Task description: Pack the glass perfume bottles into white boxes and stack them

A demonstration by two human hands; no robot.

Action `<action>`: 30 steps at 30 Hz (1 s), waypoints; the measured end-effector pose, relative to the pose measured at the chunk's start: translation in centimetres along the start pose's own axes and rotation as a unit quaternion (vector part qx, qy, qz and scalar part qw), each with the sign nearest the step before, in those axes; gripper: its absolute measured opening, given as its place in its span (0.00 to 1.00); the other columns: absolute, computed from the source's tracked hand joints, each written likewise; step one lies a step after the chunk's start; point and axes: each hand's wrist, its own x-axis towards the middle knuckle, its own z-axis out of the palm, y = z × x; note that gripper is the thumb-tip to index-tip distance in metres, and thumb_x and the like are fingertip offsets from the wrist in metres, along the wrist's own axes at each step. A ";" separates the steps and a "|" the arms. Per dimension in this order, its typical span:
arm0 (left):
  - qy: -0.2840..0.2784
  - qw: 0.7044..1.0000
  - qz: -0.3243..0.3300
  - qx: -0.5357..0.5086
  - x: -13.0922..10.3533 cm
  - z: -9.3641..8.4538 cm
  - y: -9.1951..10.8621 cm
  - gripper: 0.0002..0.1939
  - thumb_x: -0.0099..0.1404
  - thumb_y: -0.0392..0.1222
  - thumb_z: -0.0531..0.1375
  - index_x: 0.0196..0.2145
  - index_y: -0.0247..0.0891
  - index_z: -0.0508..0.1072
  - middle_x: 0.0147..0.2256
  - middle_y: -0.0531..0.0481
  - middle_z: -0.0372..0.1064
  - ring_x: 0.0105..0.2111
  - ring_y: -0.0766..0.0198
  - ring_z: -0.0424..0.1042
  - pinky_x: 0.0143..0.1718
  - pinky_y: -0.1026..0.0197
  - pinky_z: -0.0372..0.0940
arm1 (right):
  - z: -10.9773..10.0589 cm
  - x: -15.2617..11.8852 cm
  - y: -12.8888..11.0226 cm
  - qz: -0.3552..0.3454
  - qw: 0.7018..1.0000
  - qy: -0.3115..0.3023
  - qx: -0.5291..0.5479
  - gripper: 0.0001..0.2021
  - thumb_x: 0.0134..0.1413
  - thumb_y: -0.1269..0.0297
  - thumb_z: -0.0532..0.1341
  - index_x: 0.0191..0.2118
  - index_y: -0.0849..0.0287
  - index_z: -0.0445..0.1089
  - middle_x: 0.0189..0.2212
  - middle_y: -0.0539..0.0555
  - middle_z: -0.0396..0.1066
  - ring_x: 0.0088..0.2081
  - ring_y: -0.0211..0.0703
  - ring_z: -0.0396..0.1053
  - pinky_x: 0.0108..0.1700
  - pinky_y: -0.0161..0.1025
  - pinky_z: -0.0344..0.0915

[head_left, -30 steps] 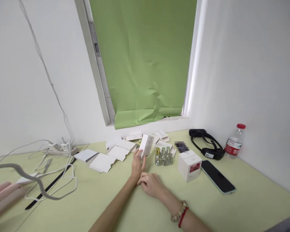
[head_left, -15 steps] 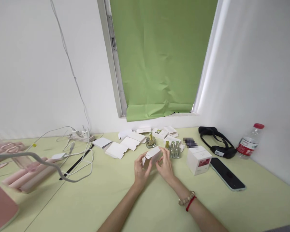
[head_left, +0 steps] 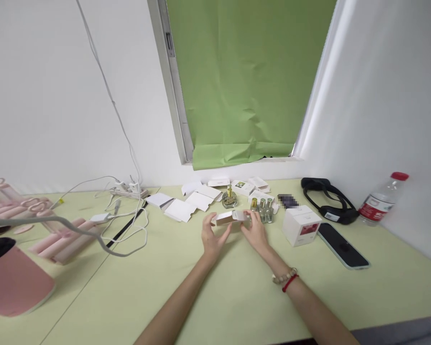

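Between my two hands is a small white cardboard box (head_left: 231, 217), tilted over the table, its brownish inner side partly showing. My left hand (head_left: 213, 238) grips its left end between thumb and fingers. At the other end, my right hand (head_left: 254, 232) pinches it, a beaded bracelet and a red cord on that wrist. Just beyond my right fingers stand several small glass perfume bottles (head_left: 262, 211), with gold and silvery-green caps. A rounder perfume bottle (head_left: 230, 199) with a gold neck stands behind the box. Flattened white cartons (head_left: 180, 210) lie behind and to the left.
Right of my hands are a white cube box (head_left: 301, 225), a phone (head_left: 344, 246), a black headset (head_left: 330, 203) and a water bottle (head_left: 380, 201). Leftward lie tangled white cables (head_left: 129, 232), a power strip (head_left: 129, 191), pink rollers (head_left: 64, 239) and a pink container (head_left: 16, 282).
The small box has been tipped flatter between my hands, and its inner side faces me more. Both hands still hold it. The whole view has shifted slightly.
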 end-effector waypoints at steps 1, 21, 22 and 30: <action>0.000 1.000 -0.026 -0.011 0.1 0.0 -0.1 0.27 0.54 0.42 0.62 0.50 0.38 0.57 0.45 0.42 0.62 0.44 0.58 0.66 0.33 0.62 0.65 | 0.1 0.0 0.1 0.005 1.000 -0.010 0.000 0.18 0.46 0.68 0.55 0.47 0.56 0.63 0.43 0.53 0.63 0.32 0.39 0.66 0.36 0.37 0.64; -0.229 0.952 -0.159 -0.128 -0.1 0.1 -0.5 0.31 0.62 0.50 0.50 0.60 0.40 0.44 0.52 0.41 0.59 0.49 0.58 0.61 0.44 0.57 0.60 | 1.3 -0.3 0.5 0.019 0.994 -0.049 0.100 0.23 0.48 0.48 0.58 0.47 0.57 0.61 0.37 0.55 0.73 0.36 0.47 0.71 0.36 0.40 0.66; -0.225 0.955 -0.153 -0.121 -0.1 0.2 -0.4 0.31 0.62 0.49 0.51 0.59 0.40 0.45 0.51 0.41 0.59 0.49 0.59 0.61 0.45 0.57 0.59 | 1.3 -0.3 0.5 0.007 0.992 -0.041 0.121 0.23 0.49 0.49 0.58 0.47 0.58 0.60 0.37 0.55 0.73 0.35 0.46 0.71 0.36 0.40 0.66; -0.192 0.965 -0.157 -0.089 0.0 0.4 -0.4 0.27 0.62 0.45 0.50 0.57 0.38 0.50 0.52 0.41 0.58 0.48 0.58 0.62 0.48 0.54 0.57 | 1.1 0.0 0.7 -0.003 0.985 -0.047 0.163 0.27 0.55 0.54 0.52 0.58 0.58 0.52 0.40 0.57 0.70 0.22 0.38 0.67 0.28 0.39 0.67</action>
